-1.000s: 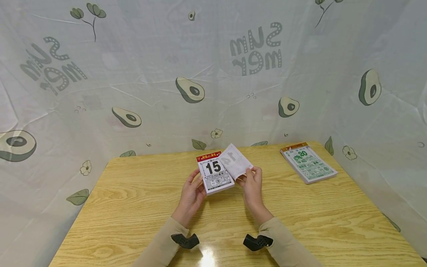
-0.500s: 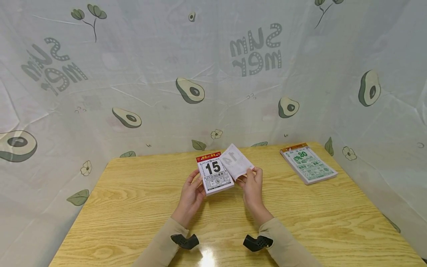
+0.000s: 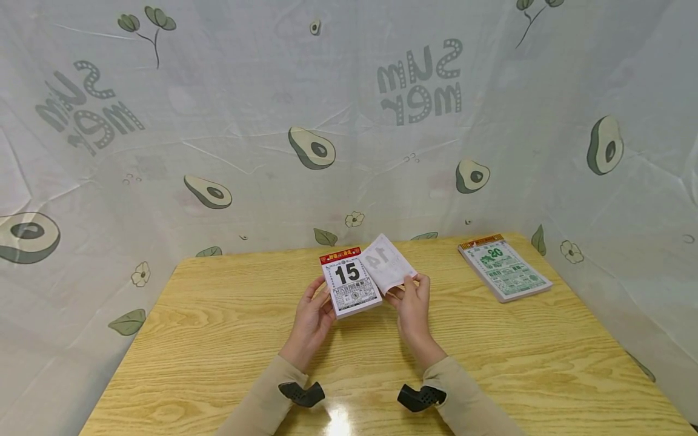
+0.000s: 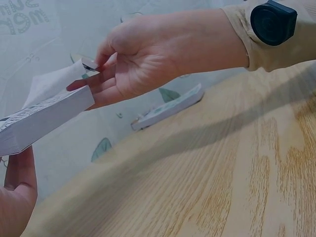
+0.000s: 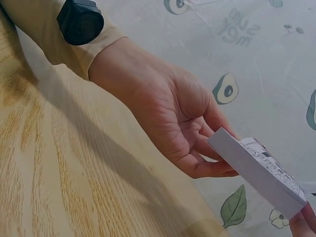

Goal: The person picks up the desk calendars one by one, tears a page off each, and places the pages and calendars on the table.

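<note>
Left hand [image 3: 311, 321] holding calendar [image 3: 353, 284], right hand [image 3: 414, 309] pinching page [image 3: 386, 264], forearms [image 3: 260, 396] angled inward

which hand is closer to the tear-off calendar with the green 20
Right. The right hand, left of the green 20 calendar, pinches the turned-over 14 page; the left hand is farther left, holding the 15 calendar.

Avocado-print sheet [image 3: 349, 181] behind wooden table [image 3: 229, 315]

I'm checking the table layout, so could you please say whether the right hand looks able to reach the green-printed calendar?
Probably not now, as the right hand grips the lifted sheet; once freed, it likely could, since nothing visible stands between it and the green-printed calendar.
</note>
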{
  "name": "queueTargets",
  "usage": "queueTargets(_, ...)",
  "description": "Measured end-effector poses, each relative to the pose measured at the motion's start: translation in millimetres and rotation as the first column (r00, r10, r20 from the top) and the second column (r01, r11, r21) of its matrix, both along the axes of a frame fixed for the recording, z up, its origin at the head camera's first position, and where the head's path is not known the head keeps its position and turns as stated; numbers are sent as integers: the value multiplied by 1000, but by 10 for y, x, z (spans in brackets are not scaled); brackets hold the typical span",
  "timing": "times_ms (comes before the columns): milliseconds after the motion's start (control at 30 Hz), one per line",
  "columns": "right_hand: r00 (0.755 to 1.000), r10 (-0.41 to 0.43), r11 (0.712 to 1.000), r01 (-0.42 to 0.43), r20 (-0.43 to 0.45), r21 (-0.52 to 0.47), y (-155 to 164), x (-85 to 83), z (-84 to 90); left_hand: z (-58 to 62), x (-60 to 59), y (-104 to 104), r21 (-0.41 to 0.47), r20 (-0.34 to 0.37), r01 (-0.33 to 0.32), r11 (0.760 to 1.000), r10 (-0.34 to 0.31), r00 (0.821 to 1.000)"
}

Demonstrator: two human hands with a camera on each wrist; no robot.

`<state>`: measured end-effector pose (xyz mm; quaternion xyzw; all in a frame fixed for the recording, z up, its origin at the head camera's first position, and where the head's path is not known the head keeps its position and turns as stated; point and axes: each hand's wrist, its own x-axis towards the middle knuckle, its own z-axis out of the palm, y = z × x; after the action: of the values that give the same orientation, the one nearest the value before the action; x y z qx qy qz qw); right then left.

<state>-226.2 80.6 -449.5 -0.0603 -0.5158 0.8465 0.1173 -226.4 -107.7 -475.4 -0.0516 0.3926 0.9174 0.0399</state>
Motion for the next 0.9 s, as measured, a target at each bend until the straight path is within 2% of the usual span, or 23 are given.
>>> queueTargets(500, 1000, -7, 1000, 6, -30, -29, -12, 9, -11, -15, -16, -1, -1, -4, 0, 1000, 0, 1000)
queueTargets(900, 998, 10, 999, -12, -59, -40, -19, 42, -6, -11, -24, 4, 1, 17, -23, 1000, 23, 1000)
